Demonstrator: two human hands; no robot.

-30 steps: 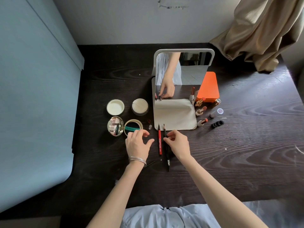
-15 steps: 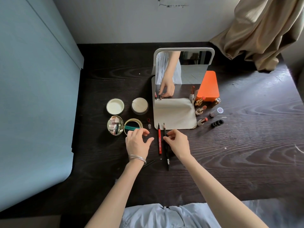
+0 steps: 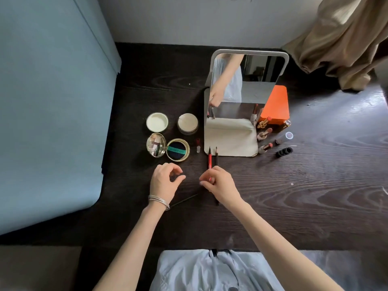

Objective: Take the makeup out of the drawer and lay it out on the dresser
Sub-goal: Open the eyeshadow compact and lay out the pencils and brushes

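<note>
On the dark wooden dresser (image 3: 315,196) a red pen (image 3: 210,160) and a dark pencil (image 3: 216,156) lie side by side in front of the mirror base. My right hand (image 3: 222,185) covers their lower parts, its fingertips pinched on the red pen. My left hand (image 3: 164,182) hovers to the left with fingers curled and apart, holding nothing. An open gold cushion compact (image 3: 178,149) with its mirrored lid (image 3: 156,144) lies just beyond it. Lipsticks (image 3: 265,132) stand right of the mirror.
A standing mirror (image 3: 247,80) on a cream base (image 3: 231,139) sits mid-dresser, an orange box (image 3: 275,106) behind it. A white lid (image 3: 157,122), a round jar (image 3: 188,123), small caps (image 3: 198,149), a black piece (image 3: 283,151) and a thin dark stick (image 3: 184,199) lie around. A curtain (image 3: 344,38) hangs at the right.
My right fingertips have shifted left from the dark pencil onto the red pen. My left hand has curled its fingers slightly and stays in place.
</note>
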